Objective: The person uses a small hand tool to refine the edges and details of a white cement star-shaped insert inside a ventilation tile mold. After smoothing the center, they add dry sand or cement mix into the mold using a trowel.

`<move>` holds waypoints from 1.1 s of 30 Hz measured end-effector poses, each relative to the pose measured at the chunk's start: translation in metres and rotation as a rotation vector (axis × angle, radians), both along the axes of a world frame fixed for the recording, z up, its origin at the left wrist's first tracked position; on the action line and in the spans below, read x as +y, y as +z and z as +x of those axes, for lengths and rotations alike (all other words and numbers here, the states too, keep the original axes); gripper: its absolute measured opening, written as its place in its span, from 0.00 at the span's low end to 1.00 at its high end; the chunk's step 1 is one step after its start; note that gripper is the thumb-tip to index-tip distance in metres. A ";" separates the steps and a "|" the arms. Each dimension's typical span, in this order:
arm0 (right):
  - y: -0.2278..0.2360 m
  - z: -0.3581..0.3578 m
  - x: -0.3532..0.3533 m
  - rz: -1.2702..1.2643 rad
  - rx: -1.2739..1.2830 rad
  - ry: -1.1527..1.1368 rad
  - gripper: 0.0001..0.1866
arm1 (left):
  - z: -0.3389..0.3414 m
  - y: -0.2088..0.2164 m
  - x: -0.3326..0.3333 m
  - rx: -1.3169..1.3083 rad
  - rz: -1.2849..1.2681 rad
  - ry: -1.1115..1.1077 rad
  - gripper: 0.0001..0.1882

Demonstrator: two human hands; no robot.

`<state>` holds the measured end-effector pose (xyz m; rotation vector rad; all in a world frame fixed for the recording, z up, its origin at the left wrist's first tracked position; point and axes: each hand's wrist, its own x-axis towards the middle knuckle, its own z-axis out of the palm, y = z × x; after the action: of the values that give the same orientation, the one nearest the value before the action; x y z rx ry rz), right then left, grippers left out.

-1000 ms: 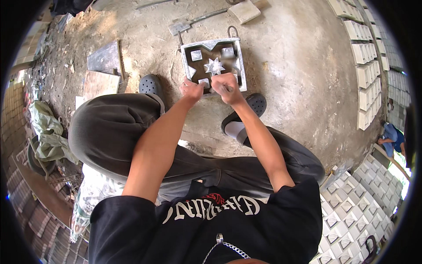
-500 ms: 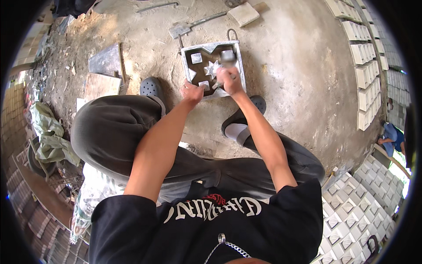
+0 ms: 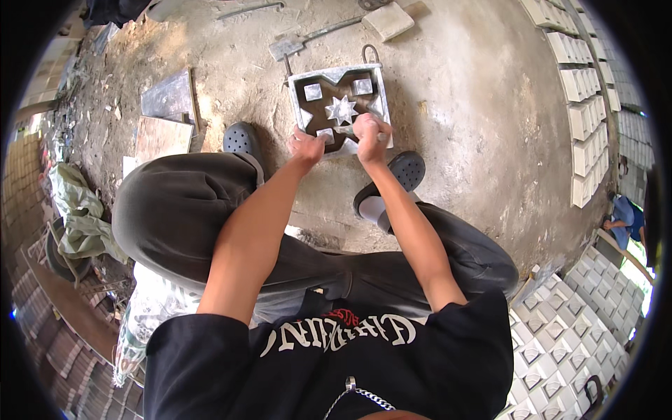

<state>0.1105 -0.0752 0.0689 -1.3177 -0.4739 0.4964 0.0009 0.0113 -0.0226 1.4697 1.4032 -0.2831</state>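
Observation:
A square grey metal mould (image 3: 337, 73) lies on the ground between my feet. Inside it are an eight-pointed star (image 3: 341, 110), square blocks near the corners and pointed pieces along the walls. My left hand (image 3: 306, 145) is closed over the mould's near-left rim, close to one of the blocks. At the near-right part of the mould my right hand (image 3: 372, 133) is in a fist. A short pale stick-like tool (image 3: 344, 129) pokes out of this fist to the left, just below the star; my fingers cover the rest and its kind is unclear.
Beyond the mould lie a long-handled flat tool (image 3: 285, 47) and a wooden block (image 3: 388, 23). Boards (image 3: 166, 96) rest on the left ground. Rows of pale cast blocks (image 3: 586, 119) line the right side; more patterned blocks (image 3: 560, 343) stand near right. A person (image 3: 621, 217) is at far right.
My right hand has moved slightly right and toward me, away from the star. The blur over the far-right block is gone. My left hand keeps its place on the rim.

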 end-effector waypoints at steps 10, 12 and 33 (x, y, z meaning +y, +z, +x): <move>-0.010 0.001 0.001 -0.129 -0.088 0.050 0.21 | 0.001 -0.002 0.001 -0.041 0.027 0.002 0.55; -0.016 0.002 0.008 -0.255 -0.149 0.153 0.20 | -0.008 -0.014 0.008 -0.075 0.014 -0.002 0.55; 0.073 0.056 -0.025 0.164 0.463 -0.523 0.24 | -0.005 0.043 -0.030 -0.289 0.797 -0.332 0.59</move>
<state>0.1665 -0.1001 0.1420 -1.0690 0.2121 0.2990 -0.0036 -0.0188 0.0204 2.2919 1.0663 0.3235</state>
